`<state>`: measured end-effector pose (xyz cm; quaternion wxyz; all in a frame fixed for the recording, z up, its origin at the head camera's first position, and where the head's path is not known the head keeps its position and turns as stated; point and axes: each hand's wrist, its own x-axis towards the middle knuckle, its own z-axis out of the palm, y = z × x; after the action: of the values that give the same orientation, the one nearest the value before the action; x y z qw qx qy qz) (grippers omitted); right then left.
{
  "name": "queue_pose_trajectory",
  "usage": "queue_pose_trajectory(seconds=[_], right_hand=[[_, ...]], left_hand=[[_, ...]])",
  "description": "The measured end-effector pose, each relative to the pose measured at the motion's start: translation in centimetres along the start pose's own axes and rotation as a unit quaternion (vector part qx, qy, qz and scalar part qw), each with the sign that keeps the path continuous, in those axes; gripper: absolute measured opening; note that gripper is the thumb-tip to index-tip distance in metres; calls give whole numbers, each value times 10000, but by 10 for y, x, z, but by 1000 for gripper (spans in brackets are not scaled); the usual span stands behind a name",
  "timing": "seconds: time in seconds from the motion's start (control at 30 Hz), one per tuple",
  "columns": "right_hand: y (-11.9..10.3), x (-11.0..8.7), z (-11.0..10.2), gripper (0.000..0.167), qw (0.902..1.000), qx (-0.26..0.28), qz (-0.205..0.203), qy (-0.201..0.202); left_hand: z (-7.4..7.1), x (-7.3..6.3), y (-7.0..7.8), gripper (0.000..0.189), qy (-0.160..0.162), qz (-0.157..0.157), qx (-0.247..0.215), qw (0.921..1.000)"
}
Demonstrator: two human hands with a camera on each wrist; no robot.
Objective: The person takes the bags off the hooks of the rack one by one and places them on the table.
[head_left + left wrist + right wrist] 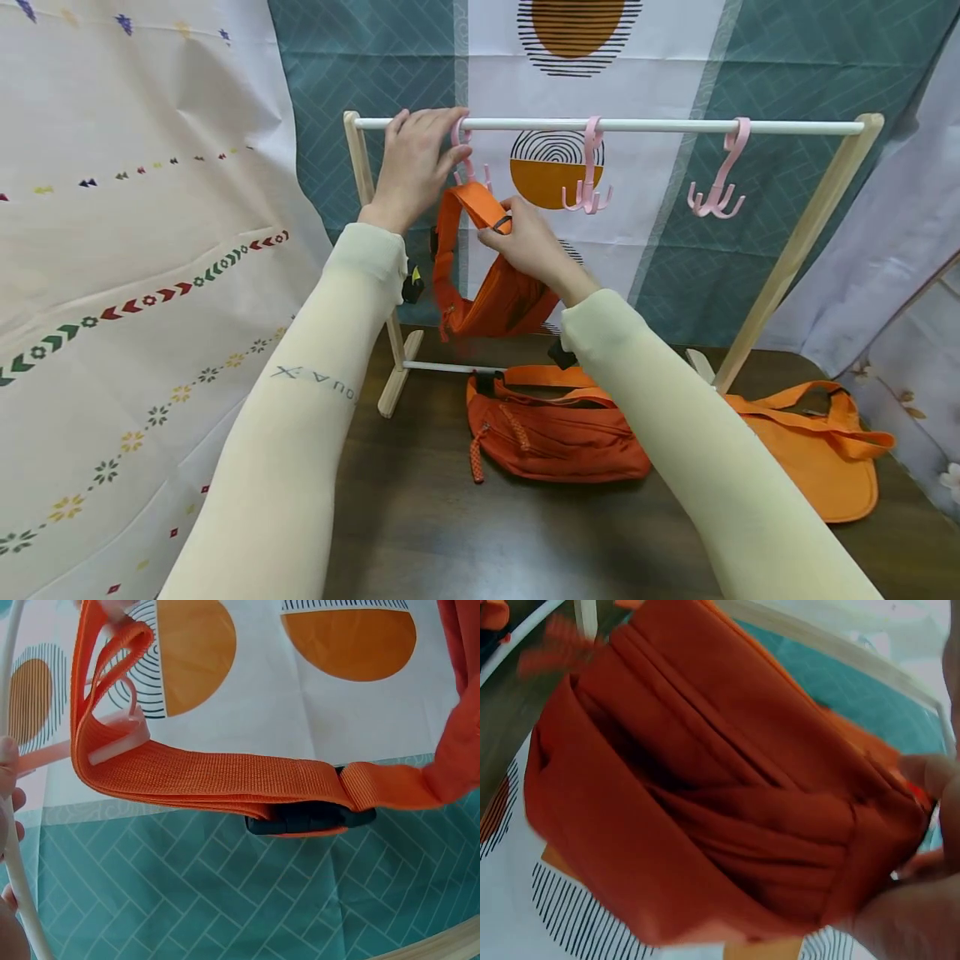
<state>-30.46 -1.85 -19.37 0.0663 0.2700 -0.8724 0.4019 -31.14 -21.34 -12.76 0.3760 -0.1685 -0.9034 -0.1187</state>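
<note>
My left hand (pixel 420 162) grips the white rod (pixel 525 124) of a wooden-ended rack, beside the leftmost pink hook (pixel 467 162). My right hand (pixel 531 242) pinches one end of an orange-red waist bag (pixel 510 300) by its strap joint. The bag hangs tilted below the rod. In the left wrist view, its folded orange strap (pixel 225 780) loops around a prong of the pink hook (pixel 124 739), with a black buckle (pixel 311 817) underneath. The bag's body (pixel 705 750) fills the right wrist view, slightly blurred, with the thumb and fingers at its right end.
Two more pink hooks, a middle one (pixel 588 171) and a right one (pixel 723 171), hang on the rod. Below on the dark table lie another orange-red waist bag (pixel 562 437) and a lighter orange bag (pixel 817 467). Patterned cloth (pixel 375 50) hangs behind the rack.
</note>
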Motion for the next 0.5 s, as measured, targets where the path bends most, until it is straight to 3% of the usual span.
queue_pose_trajectory(seconds=[0.17, 0.33, 0.4, 0.5], right_hand=[[-5, 0, 16, 59, 9964, -605, 150, 575], [-8, 1, 19, 42, 9844, -1455, 30, 990], [-11, 2, 16, 38, 9866, -1313, -42, 964], [-17, 5, 5, 42, 9956, -641, -50, 683]], left_hand=[[2, -2, 0, 57, 0, 3, -13, 10000], [3, -2, 0, 56, 7, 41, -48, 10000], [2, -1, -1, 56, 14, 55, -39, 10000], [1, -1, -3, 56, 6, 57, 11, 10000]])
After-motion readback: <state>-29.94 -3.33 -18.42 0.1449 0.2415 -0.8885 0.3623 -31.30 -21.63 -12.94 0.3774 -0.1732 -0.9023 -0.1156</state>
